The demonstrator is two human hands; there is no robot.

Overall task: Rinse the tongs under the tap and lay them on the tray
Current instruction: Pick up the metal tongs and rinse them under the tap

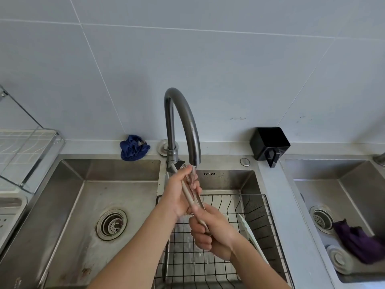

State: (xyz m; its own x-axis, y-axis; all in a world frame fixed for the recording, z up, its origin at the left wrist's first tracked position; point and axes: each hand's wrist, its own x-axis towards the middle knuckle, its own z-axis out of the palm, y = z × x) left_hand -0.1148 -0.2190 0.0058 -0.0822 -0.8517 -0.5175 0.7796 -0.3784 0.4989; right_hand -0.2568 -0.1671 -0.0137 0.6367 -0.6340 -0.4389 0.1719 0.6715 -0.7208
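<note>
Slim metal tongs (193,196) slant up from lower right to upper left, just under the spout of the grey curved tap (188,122), where water is running. My right hand (212,231) grips their lower end. My left hand (180,191) wraps around the upper part, fingers in the stream. The tongs' tips are hidden behind my left fingers. A pale tray (10,213) shows at the far left edge, below a wire dish rack (27,155).
A black wire basket (258,217) sits in the middle sink with a white plate (250,232) leaning in it. The left sink (83,205) has a round drain. A blue cloth (133,148) and black holder (269,143) sit on the ledge. The right sink holds a purple cloth (358,243).
</note>
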